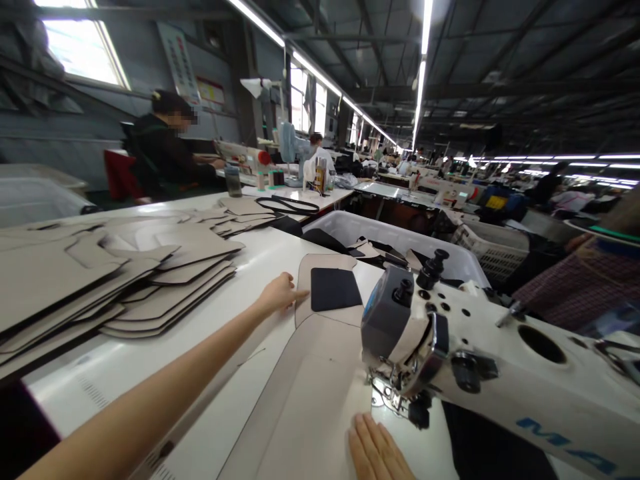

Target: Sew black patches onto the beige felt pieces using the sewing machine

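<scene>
A large beige fabric panel [305,387] lies on the white table under the sewing machine head [400,333]. A dark rectangular patch [335,290] sits on its far part. My left hand [279,293] reaches to the panel's far left edge; one digit stretches onto the edge and the others are loosely bent, with nothing visibly gripped. Flat on the panel's near right side rests my right hand [377,450], fingers extended, just in front of the needle area. The near end of the panel runs out of view.
Stacks of beige cut pieces [170,293] cover the table's left side. Behind the machine stands a white plastic bin [400,230] with dark and beige pieces. A black strap [287,205] lies farther back. A co-worker [165,147] sits at another machine at the far left.
</scene>
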Demonstrator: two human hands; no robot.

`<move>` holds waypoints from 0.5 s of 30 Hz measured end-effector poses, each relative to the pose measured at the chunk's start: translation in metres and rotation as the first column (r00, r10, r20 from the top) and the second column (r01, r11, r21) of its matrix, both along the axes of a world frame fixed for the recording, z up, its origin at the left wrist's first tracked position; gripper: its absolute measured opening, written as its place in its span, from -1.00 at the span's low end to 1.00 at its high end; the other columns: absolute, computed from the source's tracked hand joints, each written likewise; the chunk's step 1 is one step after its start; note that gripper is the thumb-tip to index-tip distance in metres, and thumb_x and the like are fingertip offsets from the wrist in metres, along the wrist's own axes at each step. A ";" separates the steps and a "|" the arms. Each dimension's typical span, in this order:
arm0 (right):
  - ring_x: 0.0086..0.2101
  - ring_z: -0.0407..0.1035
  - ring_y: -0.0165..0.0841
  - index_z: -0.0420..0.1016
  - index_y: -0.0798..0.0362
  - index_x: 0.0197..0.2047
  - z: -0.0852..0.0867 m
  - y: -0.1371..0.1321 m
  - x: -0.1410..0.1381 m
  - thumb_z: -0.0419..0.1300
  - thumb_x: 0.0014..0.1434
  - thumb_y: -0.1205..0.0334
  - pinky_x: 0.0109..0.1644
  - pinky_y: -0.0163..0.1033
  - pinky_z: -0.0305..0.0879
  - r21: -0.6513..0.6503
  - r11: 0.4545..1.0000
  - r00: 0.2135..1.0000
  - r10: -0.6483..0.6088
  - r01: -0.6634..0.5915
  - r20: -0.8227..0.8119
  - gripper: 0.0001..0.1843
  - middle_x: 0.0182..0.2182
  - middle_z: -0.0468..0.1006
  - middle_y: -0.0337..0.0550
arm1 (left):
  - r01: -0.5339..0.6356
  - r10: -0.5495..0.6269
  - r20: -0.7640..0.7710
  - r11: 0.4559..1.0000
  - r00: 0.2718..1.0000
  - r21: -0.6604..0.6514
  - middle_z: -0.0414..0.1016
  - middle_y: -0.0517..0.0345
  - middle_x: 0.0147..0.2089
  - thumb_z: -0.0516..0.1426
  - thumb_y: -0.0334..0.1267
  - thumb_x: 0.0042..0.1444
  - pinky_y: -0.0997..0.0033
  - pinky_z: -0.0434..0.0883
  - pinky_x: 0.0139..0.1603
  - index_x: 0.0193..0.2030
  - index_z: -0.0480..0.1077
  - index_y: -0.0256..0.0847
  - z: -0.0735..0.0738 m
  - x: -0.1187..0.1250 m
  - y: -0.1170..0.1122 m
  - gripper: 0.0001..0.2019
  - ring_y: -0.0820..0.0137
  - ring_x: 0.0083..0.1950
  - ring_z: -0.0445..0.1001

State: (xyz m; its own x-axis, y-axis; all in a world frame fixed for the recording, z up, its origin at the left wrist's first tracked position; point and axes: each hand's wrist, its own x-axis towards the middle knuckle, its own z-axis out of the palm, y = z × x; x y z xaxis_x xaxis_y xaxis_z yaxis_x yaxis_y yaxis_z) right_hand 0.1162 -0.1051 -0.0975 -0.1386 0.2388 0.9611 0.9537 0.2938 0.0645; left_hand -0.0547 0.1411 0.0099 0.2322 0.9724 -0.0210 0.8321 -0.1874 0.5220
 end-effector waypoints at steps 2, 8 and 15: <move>-0.21 0.44 -0.47 0.45 0.10 -0.44 -0.014 0.006 -0.008 -0.16 0.22 0.49 0.12 -0.36 0.19 0.091 0.996 0.992 -0.012 0.023 -0.126 -0.59 -0.47 0.55 -0.17 | 0.010 -0.010 0.001 0.999 1.000 -0.045 0.51 -0.05 -0.32 0.23 -0.11 -0.05 0.37 0.40 -0.41 -0.11 0.35 -0.42 0.000 0.009 0.016 -0.56 0.27 -0.42 0.50; -0.26 0.46 -0.47 0.40 0.07 -0.49 -0.035 0.019 -0.018 -0.12 0.21 0.46 0.12 -0.35 0.19 0.151 0.987 0.986 -0.029 0.055 -0.166 -0.63 -0.54 0.53 -0.16 | 0.247 -0.257 0.082 0.962 0.963 0.115 0.33 -0.13 0.13 0.23 -0.22 -0.02 0.28 0.33 0.03 0.21 0.16 -0.28 0.015 0.101 0.032 -0.36 0.20 0.09 0.36; -0.32 0.47 -0.46 0.46 0.06 -0.40 -0.027 0.009 -0.003 -0.09 0.14 0.50 0.10 -0.33 0.22 0.048 0.996 0.997 -0.079 0.078 0.026 -0.67 -0.43 0.57 -0.23 | 0.541 -0.564 0.057 0.812 0.824 0.220 -0.18 -0.08 0.39 0.14 -0.29 0.08 0.16 0.00 0.28 0.26 0.11 -0.21 0.015 0.105 -0.027 -0.41 0.09 0.36 -0.11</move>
